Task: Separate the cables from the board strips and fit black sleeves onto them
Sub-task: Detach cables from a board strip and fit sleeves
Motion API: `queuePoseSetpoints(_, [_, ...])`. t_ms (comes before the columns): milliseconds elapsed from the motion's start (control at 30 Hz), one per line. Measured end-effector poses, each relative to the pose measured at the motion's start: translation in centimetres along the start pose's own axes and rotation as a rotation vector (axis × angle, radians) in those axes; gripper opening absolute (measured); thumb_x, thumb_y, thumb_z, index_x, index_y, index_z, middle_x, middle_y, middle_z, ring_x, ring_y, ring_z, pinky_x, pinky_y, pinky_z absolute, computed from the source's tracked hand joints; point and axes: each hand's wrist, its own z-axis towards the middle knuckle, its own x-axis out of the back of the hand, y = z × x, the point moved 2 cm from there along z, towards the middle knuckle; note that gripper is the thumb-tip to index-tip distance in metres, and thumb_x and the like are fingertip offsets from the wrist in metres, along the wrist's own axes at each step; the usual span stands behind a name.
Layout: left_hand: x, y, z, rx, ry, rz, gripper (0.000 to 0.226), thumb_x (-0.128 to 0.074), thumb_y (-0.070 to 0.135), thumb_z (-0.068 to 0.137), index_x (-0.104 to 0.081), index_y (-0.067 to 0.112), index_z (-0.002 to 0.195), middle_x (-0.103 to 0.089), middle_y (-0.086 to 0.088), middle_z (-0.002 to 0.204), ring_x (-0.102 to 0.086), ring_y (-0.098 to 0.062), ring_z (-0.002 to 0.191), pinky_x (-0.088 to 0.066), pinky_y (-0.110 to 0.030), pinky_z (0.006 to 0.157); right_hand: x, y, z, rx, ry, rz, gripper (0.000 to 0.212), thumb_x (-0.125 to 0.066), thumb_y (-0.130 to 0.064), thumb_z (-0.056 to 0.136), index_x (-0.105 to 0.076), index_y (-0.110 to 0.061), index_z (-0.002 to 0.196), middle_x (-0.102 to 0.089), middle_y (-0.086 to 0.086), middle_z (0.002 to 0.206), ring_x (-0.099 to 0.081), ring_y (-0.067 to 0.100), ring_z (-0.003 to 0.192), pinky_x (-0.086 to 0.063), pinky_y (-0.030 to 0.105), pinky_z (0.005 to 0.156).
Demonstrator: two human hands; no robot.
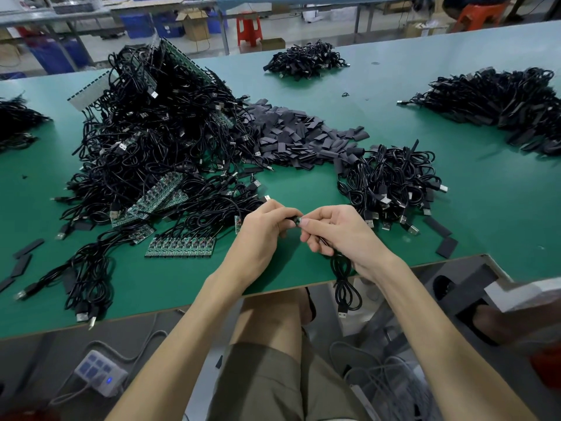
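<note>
Grip: left hand (261, 229) pinches a black sleeve (292, 219), right hand (331, 229) pinches the cable (343, 268) end against it, both just right of the board strip (180, 247). Cable slack hangs off the desk (182, 284) edge. Sleeve pile (297, 135) lies beyond the strip, further right.

Bright, even overhead light; soft short shadows beside the cable piles (145, 141) on the green worktop (473, 192). Only a faint pale sheen on its far side. Strong wide-angle bend: near edge bows, corners stretch. Centre sharp; lower right smeared, white block (528, 294) blurred. Floor (36, 357) below dimmer.
</note>
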Motion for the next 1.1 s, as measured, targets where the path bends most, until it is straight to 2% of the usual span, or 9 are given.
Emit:
queuePoseSetpoints(100, [0.0,-0.1,-0.1,0.023,-0.02,-0.04,0.029,-0.059,-0.017,0.092,-0.073,-0.003,0.114,-0.059,-0.018,0.095,-0.051,0.001,0.078,-0.044,-0.012,0.07,0.0,0.0,-0.1,0.004,0.0,0.003,0.015,-0.067,-0.009,0.099,-0.07,0.003,0.091,-0.072,0.013,0.071,-0.047,0.012,0.043,-0.039,0.018,0.044])
queuePoseSetpoints(233, [-0.1,-0.2,-0.1,0.038,-0.038,-0.022,0.029,-0.058,-0.013,0.095,-0.071,-0.002,0.117,-0.059,-0.016,0.099,-0.054,0.007,0.083,-0.049,-0.022,0.076,-0.2,0.0,-0.1,0.032,0.019,-0.018,0.014,-0.065,-0.006,0.099,-0.07,0.003,0.091,-0.074,0.012,0.071,-0.053,0.011,0.043,-0.042,0.019,0.044])
queuePoseSetpoints(367, [-0.3,-0.2,-0.2,0.01,-0.037,-0.01,0.03,-0.058,-0.014,0.094,-0.071,-0.003,0.118,-0.059,-0.014,0.099,-0.053,0.008,0.087,-0.044,-0.009,0.079,-0.3,-0.1,-0.2,0.039,0.031,-0.027,0.014,-0.065,-0.006,0.099,-0.07,0.003,0.09,-0.075,0.013,0.073,-0.057,0.015,0.046,-0.044,0.021,0.044])
queuePoseSetpoints(567, [0.1,-0.7,-0.1,0.05,0.072,-0.083,0.03,-0.069,-0.003,0.09,-0.069,0.009,0.117,-0.056,0.001,0.099,-0.054,0.001,0.089,-0.041,-0.008,0.078,-0.3,-0.3,-0.4,0.026,0.044,0.044,0.012,-0.065,-0.005,0.099,-0.069,0.005,0.094,-0.074,0.014,0.075,-0.063,0.015,0.052,-0.045,0.02,0.045])
queuePoseSetpoints(667, [0.2,-1.2,-0.2,0.082,0.092,-0.123,0.022,-0.072,0.002,0.09,-0.071,0.012,0.11,-0.06,0.004,0.096,-0.058,-0.008,0.082,-0.046,-0.02,0.074,-0.5,-0.4,-0.5,0.02,0.039,0.077,0.012,-0.063,-0.005,0.1,-0.069,0.005,0.096,-0.076,0.015,0.079,-0.068,0.019,0.058,-0.047,0.021,0.047])
queuePoseSetpoints(833, [0.2,-1.3,-0.4,0.084,0.115,-0.217,0.018,-0.071,-0.002,0.089,-0.076,0.011,0.099,-0.063,0.0,0.088,-0.06,-0.008,0.067,-0.047,-0.017,0.06,-0.6,-0.7,-0.7,0.012,-0.002,0.098,0.014,-0.059,-0.005,0.103,-0.068,0.005,0.1,-0.077,0.017,0.084,-0.073,0.024,0.066,-0.05,0.022,0.049])
queuePoseSetpoints(1100, [0.5,-0.7,-0.3,0.041,0.094,-0.215,0.013,-0.076,0.0,0.087,-0.078,0.005,0.098,-0.065,0.0,0.088,-0.062,-0.008,0.069,-0.052,-0.019,0.065,-0.5,-1.0,-0.8,0.005,-0.044,0.095,0.016,-0.058,-0.004,0.103,-0.066,0.01,0.103,-0.076,0.02,0.085,-0.073,0.024,0.064,-0.051,0.023,0.049])
